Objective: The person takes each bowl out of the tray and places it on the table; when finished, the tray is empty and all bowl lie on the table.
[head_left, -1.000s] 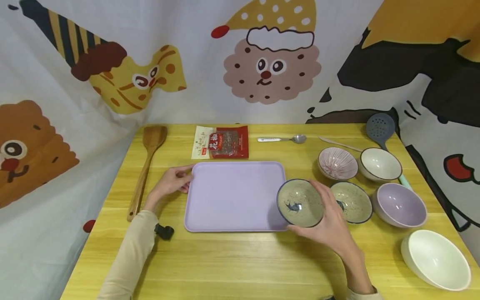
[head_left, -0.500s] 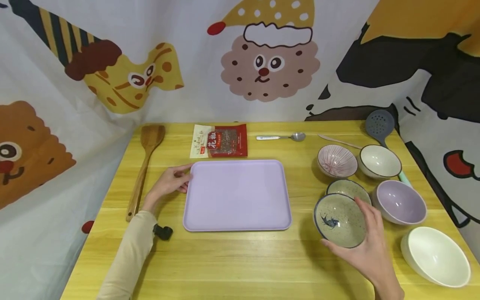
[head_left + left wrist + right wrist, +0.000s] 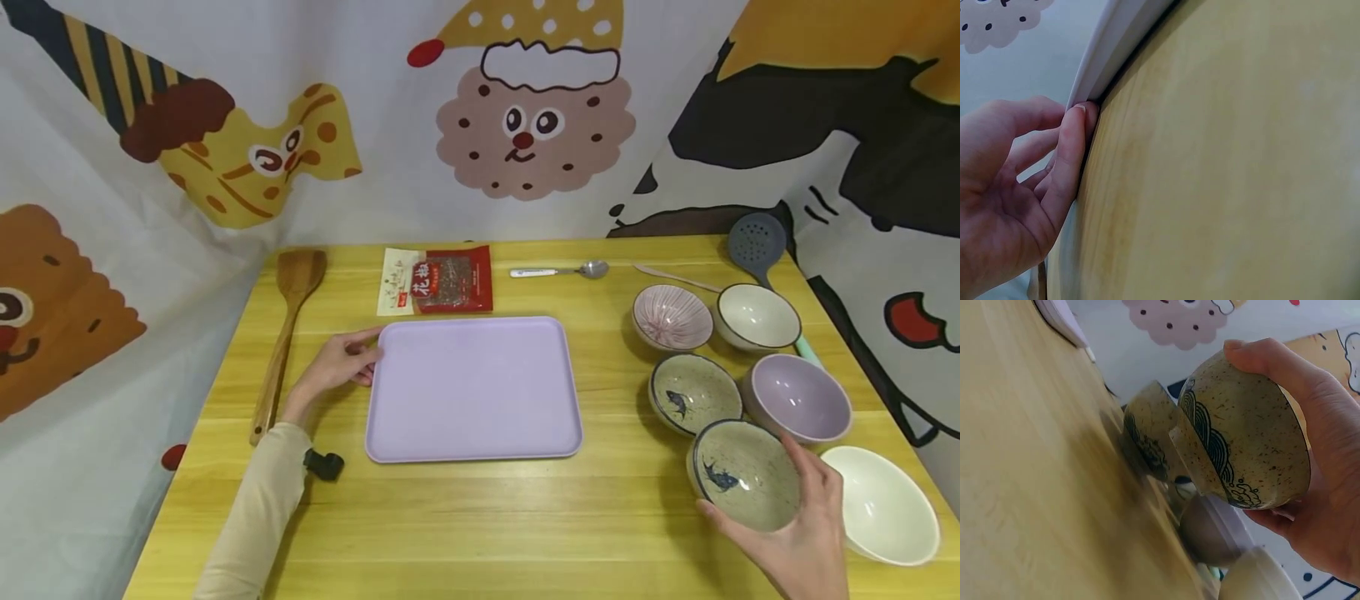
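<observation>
In the head view my right hand point(image 3: 806, 521) holds a speckled beige bowl point(image 3: 750, 475) with a blue fish inside, thumb and fingers on opposite sides. The right wrist view shows this bowl point(image 3: 1247, 419) raised off the table, its outside painted with dark waves. A matching fish bowl point(image 3: 693, 392) stands just behind it. My left hand point(image 3: 337, 371) pinches the left edge of a lilac rectangular tray point(image 3: 472, 387), which lies flat. Close up in the left wrist view, the left hand point(image 3: 1016, 181) has its fingertips at the tray's rim point(image 3: 1094, 69).
Right of the tray stand a pink-striped bowl point(image 3: 672, 318), a white dark-rimmed bowl point(image 3: 757, 317), a purple bowl point(image 3: 798, 398) and a cream bowl point(image 3: 888, 508). A skimmer point(image 3: 757, 246), knife point(image 3: 675, 277), spoon point(image 3: 562, 271), spice packet point(image 3: 435, 281) and wooden spatula point(image 3: 288, 333) lie around.
My right hand has carried the fish bowl from the tray's right edge rightward and nearer to me, in front of the matching bowl. The left hand has stayed at the tray.
</observation>
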`<state>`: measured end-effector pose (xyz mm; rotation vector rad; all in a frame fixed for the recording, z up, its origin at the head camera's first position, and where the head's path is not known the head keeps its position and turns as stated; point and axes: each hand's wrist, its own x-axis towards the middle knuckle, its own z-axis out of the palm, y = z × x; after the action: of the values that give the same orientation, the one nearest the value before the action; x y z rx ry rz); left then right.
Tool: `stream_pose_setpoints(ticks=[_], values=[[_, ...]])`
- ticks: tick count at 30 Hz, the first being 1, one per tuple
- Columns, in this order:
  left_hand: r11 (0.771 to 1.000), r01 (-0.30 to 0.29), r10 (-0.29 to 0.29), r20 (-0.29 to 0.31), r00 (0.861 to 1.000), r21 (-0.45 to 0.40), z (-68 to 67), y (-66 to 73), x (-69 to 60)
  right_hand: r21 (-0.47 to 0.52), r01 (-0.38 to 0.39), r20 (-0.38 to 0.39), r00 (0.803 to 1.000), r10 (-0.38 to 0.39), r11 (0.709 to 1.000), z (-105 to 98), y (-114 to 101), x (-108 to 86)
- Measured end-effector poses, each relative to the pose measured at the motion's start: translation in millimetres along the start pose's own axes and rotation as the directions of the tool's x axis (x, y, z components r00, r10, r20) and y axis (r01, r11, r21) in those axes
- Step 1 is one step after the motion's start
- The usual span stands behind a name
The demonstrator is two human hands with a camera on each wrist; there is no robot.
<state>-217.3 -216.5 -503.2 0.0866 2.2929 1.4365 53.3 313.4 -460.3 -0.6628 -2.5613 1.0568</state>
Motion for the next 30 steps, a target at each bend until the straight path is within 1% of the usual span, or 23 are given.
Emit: stream_pose_setpoints(ticks=[3,5,8,13,17,20,24,27,30], values=[[1.0,0.003,-0.003,-0.004,1.0,0.0,0.2,-0.9,-0.9,-0.009,-0.038,0.009,0.999,0.038,0.999,-1.9,2.9,-1.8],[1.0,0.003,-0.003,-0.003,1.0,0.0,0.0,-1.6,-1.0,-0.022,-0.043,0.018,0.999,0.044,0.999,-2.6,4.7,-2.6],[1.0,0.0,0.0,0.005,1.0,-0.001,-0.3,-1.9,-0.9,-0.072,-0.056,0.049,0.997,0.06,0.996,-4.9,8.7,-2.6],[1.0,-0.005,0.005,0.009,1.0,-0.008,-0.9,-1.3,-1.8,-0.155,-0.046,0.095,0.994,0.061,0.987,-5.9,17.0,-2.5],[1.0,-0.012,0.012,0.0,1.0,0.007,-1.9,-3.2,-1.6,-0.185,-0.018,0.12,0.992,0.041,0.983,-2.2,21.7,-2.5],[1.0,-0.007,0.007,-0.013,1.0,0.015,-2.8,-4.6,-3.4,-0.193,-0.003,0.135,0.99,0.029,0.981,0.7,22.9,-0.4],[1.0,0.002,-0.001,-0.021,1.0,0.017,-3.1,-5.4,-5.3,-0.221,0.003,0.163,0.986,0.034,0.975,2.0,22.7,3.5],[1.0,-0.005,0.006,-0.023,1.0,0.022,-2.4,-4.1,-5.4,-0.256,0.011,0.22,0.974,0.048,0.967,0.7,23.5,5.6],[0.999,-0.02,0.021,-0.019,1.0,0.035,1.1,0.6,-6.4,-0.31,0.047,0.302,0.952,0.051,0.949,-4.0,24.3,7.6]])
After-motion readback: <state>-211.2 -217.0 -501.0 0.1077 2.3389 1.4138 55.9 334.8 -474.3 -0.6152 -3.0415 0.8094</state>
